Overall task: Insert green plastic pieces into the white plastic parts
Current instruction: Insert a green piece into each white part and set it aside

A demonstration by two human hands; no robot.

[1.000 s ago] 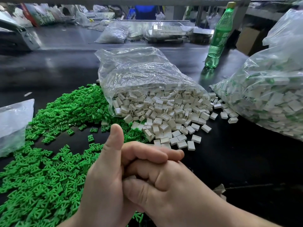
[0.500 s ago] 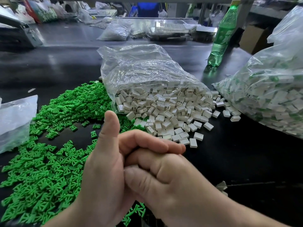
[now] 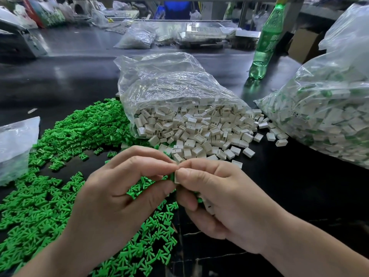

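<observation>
1. Since a second ago the hands have come out of their clasp. The left thumb no longer sticks up, and my view shows the left hand [image 3: 123, 194] and right hand [image 3: 229, 202] meeting only at the fingertips, above the black table [image 3: 299, 196].
2. The right hand's thumb and forefinger are curled and pinch a white part [image 3: 177, 177]. Its other fingers curl under, with more white parts half hidden in the palm.
3. The left hand's thumb and forefinger close on a green piece [image 3: 172, 175], which touches the white part's left side. Only a sliver of it shows. More green pieces sit in the hollow of that hand.
4. The white part's visible edge stands roughly upright, with that face turned toward the left hand. The green piece comes at it from the left. Fingers cover the rest, so I cannot tell either one's long axis.
5. A loose green pile [image 3: 60, 196] spreads under and left of the hands.
6. Beyond the fingertips, spilled white parts [image 3: 199, 136] pour from a clear bag [image 3: 169, 86] lying on its side.
7. A second bag [image 3: 329, 116] on the right holds white parts with green showing in them. A green bottle [image 3: 267, 41] stands upright behind it.
</observation>
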